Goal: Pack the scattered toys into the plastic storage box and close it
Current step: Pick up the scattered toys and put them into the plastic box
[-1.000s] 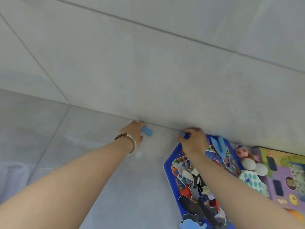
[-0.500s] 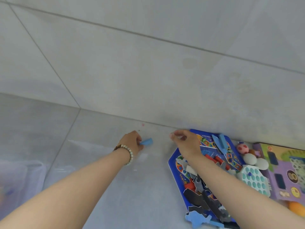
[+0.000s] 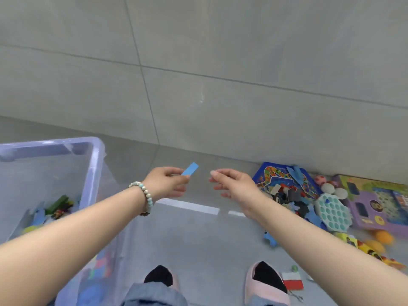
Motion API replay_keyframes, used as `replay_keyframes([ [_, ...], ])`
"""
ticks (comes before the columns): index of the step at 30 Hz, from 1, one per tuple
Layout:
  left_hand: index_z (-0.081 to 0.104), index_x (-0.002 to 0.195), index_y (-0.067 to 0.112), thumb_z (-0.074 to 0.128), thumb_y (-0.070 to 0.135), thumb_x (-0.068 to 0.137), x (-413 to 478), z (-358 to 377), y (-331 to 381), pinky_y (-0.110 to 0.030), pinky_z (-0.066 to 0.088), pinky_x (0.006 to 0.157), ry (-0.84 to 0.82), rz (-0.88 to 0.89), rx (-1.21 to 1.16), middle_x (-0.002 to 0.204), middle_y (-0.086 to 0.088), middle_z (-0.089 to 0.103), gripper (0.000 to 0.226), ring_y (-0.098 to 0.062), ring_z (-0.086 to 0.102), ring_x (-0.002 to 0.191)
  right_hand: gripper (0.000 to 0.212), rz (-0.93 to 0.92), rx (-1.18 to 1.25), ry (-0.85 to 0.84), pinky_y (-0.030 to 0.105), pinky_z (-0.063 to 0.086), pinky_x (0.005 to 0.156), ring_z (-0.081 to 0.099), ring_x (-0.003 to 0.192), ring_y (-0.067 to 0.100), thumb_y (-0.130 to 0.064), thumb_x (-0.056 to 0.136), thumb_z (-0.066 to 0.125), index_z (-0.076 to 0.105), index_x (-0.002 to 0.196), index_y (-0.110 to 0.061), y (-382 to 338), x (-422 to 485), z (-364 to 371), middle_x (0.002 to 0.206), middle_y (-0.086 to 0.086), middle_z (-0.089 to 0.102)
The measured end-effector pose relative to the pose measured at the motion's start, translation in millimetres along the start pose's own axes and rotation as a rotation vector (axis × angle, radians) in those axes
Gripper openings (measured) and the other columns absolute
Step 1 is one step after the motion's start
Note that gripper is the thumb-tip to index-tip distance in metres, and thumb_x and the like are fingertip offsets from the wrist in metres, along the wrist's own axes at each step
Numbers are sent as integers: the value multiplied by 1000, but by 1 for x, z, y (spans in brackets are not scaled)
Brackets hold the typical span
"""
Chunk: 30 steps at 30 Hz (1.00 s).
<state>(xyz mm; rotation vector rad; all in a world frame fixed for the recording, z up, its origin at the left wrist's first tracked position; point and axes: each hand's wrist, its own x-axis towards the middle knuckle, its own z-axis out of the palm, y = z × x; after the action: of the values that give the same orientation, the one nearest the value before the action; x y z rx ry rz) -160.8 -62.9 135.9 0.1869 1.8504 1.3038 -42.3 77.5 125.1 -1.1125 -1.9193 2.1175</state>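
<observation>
My left hand [image 3: 166, 183] pinches a small flat blue piece [image 3: 190, 169] in the air over the floor, just right of the clear plastic storage box [image 3: 93, 164]. That box stands open at the left and holds several toys, among them a green one [image 3: 57, 204]. My right hand [image 3: 234, 183] hovers beside the left with loosely curled fingers and nothing in it. To the right lies a blue puzzle board [image 3: 284, 180] heaped with dark and blue pieces.
A teal pop-bubble toy [image 3: 332, 214], pale balls [image 3: 334, 191], a purple activity board [image 3: 379, 206], orange balls [image 3: 384, 237] and a red-white block [image 3: 292, 281] lie at the right. A tiled wall rises close behind. My slippered feet [image 3: 265, 281] stand below.
Both hands have lifted off the floor by the wall and pulled back toward me. The view has swung left, bringing the storage box into sight. The left hand still holds the blue piece.
</observation>
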Motion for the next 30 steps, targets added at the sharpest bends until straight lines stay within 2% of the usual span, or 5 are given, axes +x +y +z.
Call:
replay_keyframes([
  [8,59,109,14,57,17,92,-157,-151,-3,-20,53,59,280,-85,19,86,-1,63,18,-14,57,75,8,3,-135,-372,14,39,53,54,57,5,-24,86,66,63,86,-17,-76,-89,126,71,-3,61],
  [12,59,116,9,54,15,93,-197,-197,-29,-23,52,64,395,-157,-56,85,-3,60,24,-16,55,75,21,42,-221,-467,15,45,61,59,68,9,-19,89,63,61,108,-11,-82,-109,193,96,7,67],
  [18,40,139,7,61,16,89,-221,-206,-49,-32,42,94,382,-89,163,134,-12,51,55,-25,52,120,40,11,-314,-294,20,49,65,58,94,19,-11,87,64,54,125,-10,-65,-129,210,125,13,58],
  [23,13,149,20,66,49,79,-220,-208,-82,-42,23,114,529,-28,655,155,-6,19,92,-27,20,142,60,48,-394,-205,33,45,95,49,118,23,-31,85,67,41,135,-13,-44,-131,201,134,7,46],
  [30,-24,145,28,52,84,60,-221,-241,-112,-63,0,109,692,-488,851,153,-23,-20,127,-47,-11,140,52,132,-261,-191,32,49,91,56,109,24,-25,93,56,38,139,-6,-12,-117,223,121,8,53],
])
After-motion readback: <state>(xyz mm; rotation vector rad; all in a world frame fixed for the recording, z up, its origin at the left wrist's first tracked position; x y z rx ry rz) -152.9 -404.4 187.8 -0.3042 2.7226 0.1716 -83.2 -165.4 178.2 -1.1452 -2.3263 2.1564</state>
